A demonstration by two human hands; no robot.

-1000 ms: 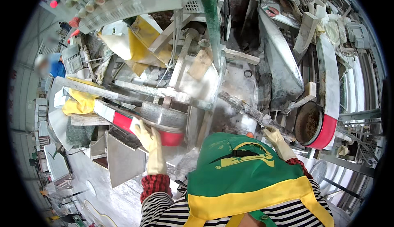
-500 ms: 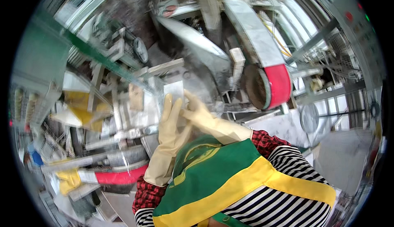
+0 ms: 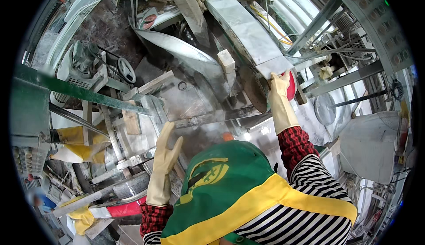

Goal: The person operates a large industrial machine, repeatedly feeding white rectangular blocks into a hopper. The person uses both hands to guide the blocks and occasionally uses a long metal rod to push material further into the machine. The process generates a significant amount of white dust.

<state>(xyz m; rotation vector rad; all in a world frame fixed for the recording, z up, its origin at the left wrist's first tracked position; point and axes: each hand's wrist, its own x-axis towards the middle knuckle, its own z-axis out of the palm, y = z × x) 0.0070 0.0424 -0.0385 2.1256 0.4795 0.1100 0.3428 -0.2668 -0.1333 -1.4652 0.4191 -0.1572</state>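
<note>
Two hands of mine, in long cream gloves, are set well apart. My right hand is at the near end of a red belt, fingers against the near edge of the end tile. I cannot tell whether they pinch that edge or only rest on it; meeting the tile here makes sense to me, since the belt curves down around its drum and the flat support runs out. Beyond it, more pale tiles lie in file toward the belt's far end, probably laid edge to edge so that they ride in line.

My left hand holds nothing: its fingers point away from me and the thumb stands off, perhaps for balance. Lower left is another red belt, with a pale piece on it and a yellow cloth near its left end.

Beside the first belt's left edge stands a wooden block, and left of that a curved metal sheet, likely a splash guard. My green apron presumably keeps wet and dust off me.
</note>
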